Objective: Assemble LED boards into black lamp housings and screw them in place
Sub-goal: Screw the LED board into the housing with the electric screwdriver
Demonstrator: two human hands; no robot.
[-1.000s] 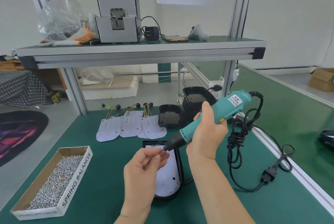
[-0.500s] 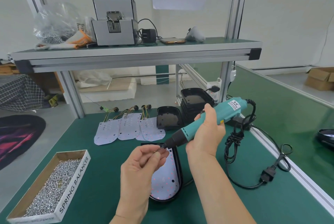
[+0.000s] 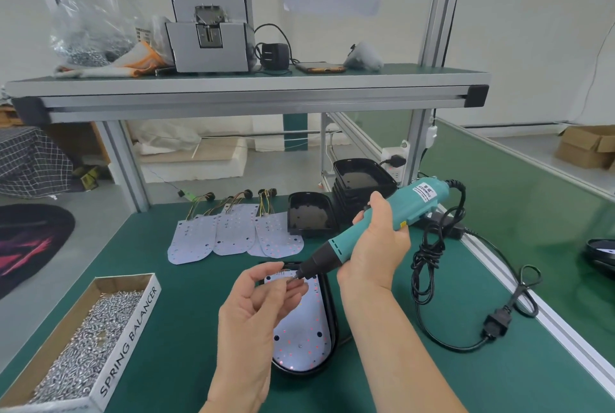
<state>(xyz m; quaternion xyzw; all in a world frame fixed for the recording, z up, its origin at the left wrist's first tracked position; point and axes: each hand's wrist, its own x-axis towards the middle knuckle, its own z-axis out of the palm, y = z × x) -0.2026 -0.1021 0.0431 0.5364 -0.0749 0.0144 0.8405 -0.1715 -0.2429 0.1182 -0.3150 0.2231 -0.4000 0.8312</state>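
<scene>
Teal plastic forms the body of the electric screwdriver [image 3: 382, 223], which is gripped around its middle by the right hand [image 3: 376, 246], the fingers wrapped fully about it. The tool is held at a slant, with its black nose and bit pointed down over the far end of a black lamp housing [image 3: 331, 316]. That housing is laid flat on the green bench mat [image 3: 186, 296], and a white LED board [image 3: 301, 332] is seated inside it.

The left hand [image 3: 256, 306] is held over the housing's left edge, with thumb and curled fingers closed together at the tip of the bit. Whether a screw is pinched there cannot be told, since anything between the fingertips is too small to be made out.

Beyond the housing, loose LED boards [image 3: 229, 233] with coloured wire leads are spread in an overlapping row. Beside them an empty black housing [image 3: 311, 216] is set open side up, and a stack of housings [image 3: 362, 176] is placed just past it.

Well to the left of the housing, a cardboard box [image 3: 129, 339] marked SPRING BALANCER is filled with silver screws [image 3: 86, 346]. To the housing's right, the screwdriver's black cord [image 3: 427, 256] is bundled and trailed across the mat, ending in a plug [image 3: 496, 326].
</scene>
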